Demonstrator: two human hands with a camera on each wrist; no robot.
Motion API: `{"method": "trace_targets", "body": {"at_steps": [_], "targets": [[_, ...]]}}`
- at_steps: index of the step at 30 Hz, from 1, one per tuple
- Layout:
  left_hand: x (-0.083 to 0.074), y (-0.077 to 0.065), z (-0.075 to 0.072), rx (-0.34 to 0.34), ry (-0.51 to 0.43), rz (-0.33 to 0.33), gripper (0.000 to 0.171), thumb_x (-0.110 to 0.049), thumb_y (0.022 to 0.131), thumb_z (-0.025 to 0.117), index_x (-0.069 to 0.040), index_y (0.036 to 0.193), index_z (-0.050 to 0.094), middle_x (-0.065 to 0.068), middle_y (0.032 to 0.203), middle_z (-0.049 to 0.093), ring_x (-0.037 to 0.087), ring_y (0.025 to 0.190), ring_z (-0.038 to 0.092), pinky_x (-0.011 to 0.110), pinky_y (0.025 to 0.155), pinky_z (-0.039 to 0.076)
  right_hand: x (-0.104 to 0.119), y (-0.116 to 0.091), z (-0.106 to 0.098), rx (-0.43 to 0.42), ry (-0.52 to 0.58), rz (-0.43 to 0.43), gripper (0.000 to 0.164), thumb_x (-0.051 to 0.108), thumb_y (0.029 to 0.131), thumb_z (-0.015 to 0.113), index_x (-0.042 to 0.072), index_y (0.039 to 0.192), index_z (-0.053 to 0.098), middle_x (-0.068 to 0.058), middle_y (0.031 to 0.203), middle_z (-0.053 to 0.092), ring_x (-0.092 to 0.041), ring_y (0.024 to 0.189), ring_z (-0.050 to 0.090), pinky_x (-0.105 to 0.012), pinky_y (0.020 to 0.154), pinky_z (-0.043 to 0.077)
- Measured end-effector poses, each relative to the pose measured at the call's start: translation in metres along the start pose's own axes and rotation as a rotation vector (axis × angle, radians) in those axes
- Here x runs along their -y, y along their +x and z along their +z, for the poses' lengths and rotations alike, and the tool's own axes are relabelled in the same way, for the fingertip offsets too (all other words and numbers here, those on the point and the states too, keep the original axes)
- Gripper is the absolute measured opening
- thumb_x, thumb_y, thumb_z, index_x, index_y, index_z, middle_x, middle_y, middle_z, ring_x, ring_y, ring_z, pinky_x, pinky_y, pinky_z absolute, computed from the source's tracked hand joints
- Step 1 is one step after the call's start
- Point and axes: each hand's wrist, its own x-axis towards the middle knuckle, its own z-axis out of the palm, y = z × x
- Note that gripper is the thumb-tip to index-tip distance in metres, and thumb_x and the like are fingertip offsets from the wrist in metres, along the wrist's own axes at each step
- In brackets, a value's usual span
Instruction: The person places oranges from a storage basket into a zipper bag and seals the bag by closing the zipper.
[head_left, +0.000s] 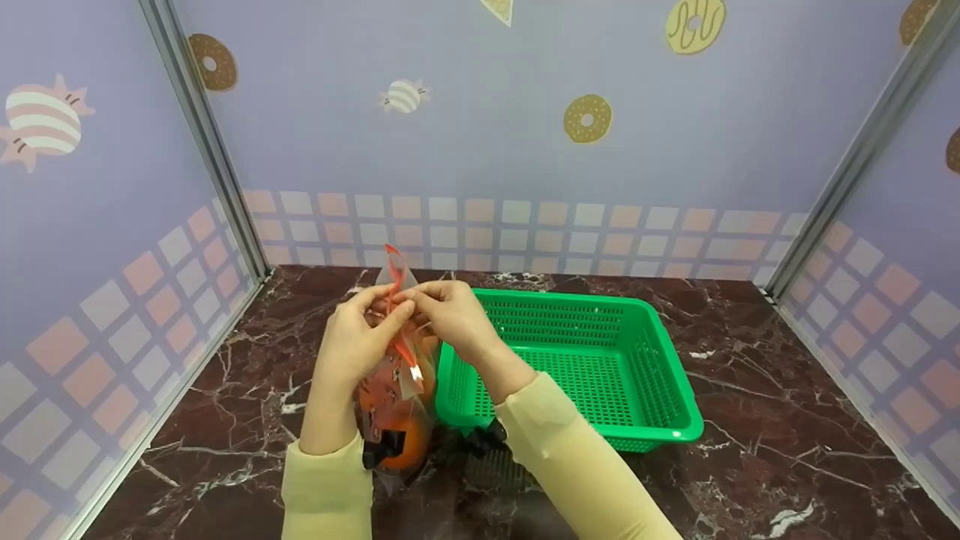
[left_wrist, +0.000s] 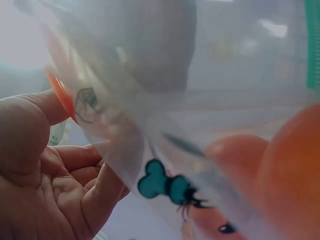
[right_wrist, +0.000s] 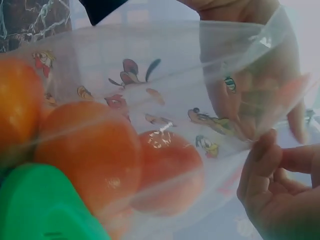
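A clear plastic zip bag point(head_left: 384, 373) with cartoon prints and an orange-red zip strip point(head_left: 404, 346) stands upright left of the basket. Several round orange fruits point(right_wrist: 90, 155) fill its lower part. My left hand point(head_left: 352, 337) pinches the strip near the top between thumb and fingers. Right beside it, my right hand point(head_left: 456, 316) pinches the same strip, fingertips close to the left ones. In the right wrist view, the right hand's fingertips point(right_wrist: 265, 142) are at the bag's upper edge. The left wrist view shows the left thumb point(left_wrist: 52, 106) against the orange-red strip.
A green slotted plastic basket point(head_left: 670, 367) stands on the dark red marbled table point(head_left: 772, 420), just right of the bag and partly under my right forearm. Patterned panels point(head_left: 495, 150) enclose the back and both sides.
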Motion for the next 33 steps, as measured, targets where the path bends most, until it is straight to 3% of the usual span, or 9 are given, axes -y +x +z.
{"method": "trace_targets", "body": {"at_steps": [5, 9, 12, 16, 21, 26, 29, 33], "targets": [[-0.001, -0.001, -0.001, -0.001, -0.007, 0.001, 0.042, -0.014, 0.098, 0.066, 0.000, 0.137, 0.064, 0.019, 0.108, 0.073, 0.030, 0.095, 0.072, 0.019, 0.070, 0.050, 0.000, 0.004, -0.006, 0.046, -0.087, -0.071, 0.022, 0.018, 0.105, 0.060, 0.007, 0.109, 0.079, -0.007, 0.092, 0.076, -0.012, 0.073, 0.068, -0.032, 0.068, 0.060], [-0.002, -0.002, 0.001, -0.045, -0.006, 0.021, 0.038, -0.007, 0.095, 0.063, -0.001, 0.132, 0.069, 0.019, 0.104, 0.074, 0.022, 0.087, 0.070, 0.018, 0.067, 0.047, 0.002, 0.008, -0.010, 0.000, -0.287, -0.257, 0.018, 0.013, 0.104, 0.060, 0.007, 0.112, 0.075, -0.012, 0.099, 0.075, -0.016, 0.077, 0.069, -0.038, 0.074, 0.060], [-0.003, -0.004, 0.001, -0.066, -0.008, 0.046, 0.037, -0.002, 0.093, 0.059, 0.000, 0.127, 0.071, 0.019, 0.101, 0.074, 0.016, 0.081, 0.065, 0.019, 0.065, 0.045, 0.004, 0.013, -0.014, -0.011, -0.561, -0.442, 0.024, 0.009, 0.103, 0.061, 0.011, 0.126, 0.070, -0.013, 0.123, 0.069, -0.024, 0.103, 0.067, -0.042, 0.093, 0.056], [-0.003, -0.006, -0.001, -0.054, -0.013, 0.077, 0.036, -0.001, 0.092, 0.058, 0.001, 0.125, 0.072, 0.020, 0.101, 0.074, 0.014, 0.078, 0.063, 0.018, 0.065, 0.045, 0.009, 0.019, -0.019, 0.058, -0.864, -0.607, 0.030, 0.010, 0.102, 0.064, 0.018, 0.129, 0.071, -0.009, 0.154, 0.051, -0.034, 0.139, 0.043, -0.052, 0.113, 0.044], [0.000, -0.005, -0.007, -0.048, -0.043, 0.089, 0.037, 0.000, 0.091, 0.062, 0.000, 0.128, 0.070, 0.018, 0.098, 0.074, 0.011, 0.076, 0.061, 0.018, 0.066, 0.046, 0.016, 0.021, -0.021, 0.109, -0.959, -0.545, 0.013, 0.022, 0.100, 0.067, 0.020, 0.109, 0.076, 0.000, 0.153, 0.056, -0.032, 0.151, 0.030, -0.063, 0.114, 0.039], [0.000, -0.008, -0.018, 0.016, -0.105, 0.041, 0.041, -0.016, 0.102, 0.063, -0.004, 0.142, 0.057, 0.018, 0.106, 0.073, 0.006, 0.076, 0.066, 0.021, 0.068, 0.054, 0.015, 0.025, -0.019, 0.036, -0.989, -0.502, 0.014, 0.028, 0.101, 0.066, 0.019, 0.106, 0.076, 0.004, 0.125, 0.074, -0.025, 0.149, 0.037, -0.062, 0.114, 0.039], [-0.001, -0.014, -0.025, 0.035, -0.111, 0.027, 0.037, -0.033, 0.106, 0.058, -0.004, 0.129, 0.063, 0.016, 0.106, 0.072, 0.007, 0.078, 0.065, 0.023, 0.070, 0.057, 0.011, 0.028, -0.019, -0.039, -0.985, -0.487, 0.016, 0.029, 0.101, 0.067, 0.017, 0.106, 0.077, 0.003, 0.112, 0.078, -0.024, 0.142, 0.046, -0.058, 0.111, 0.043], [-0.006, -0.026, -0.033, 0.092, -0.011, 0.085, 0.052, -0.054, 0.098, 0.061, -0.006, 0.116, 0.061, 0.011, 0.100, 0.067, 0.013, 0.084, 0.061, 0.028, 0.079, 0.052, 0.008, 0.031, -0.019, -0.128, -0.967, -0.459, 0.020, 0.032, 0.100, 0.068, 0.014, 0.103, 0.076, -0.001, 0.108, 0.078, -0.027, 0.132, 0.052, -0.055, 0.107, 0.046]]}}
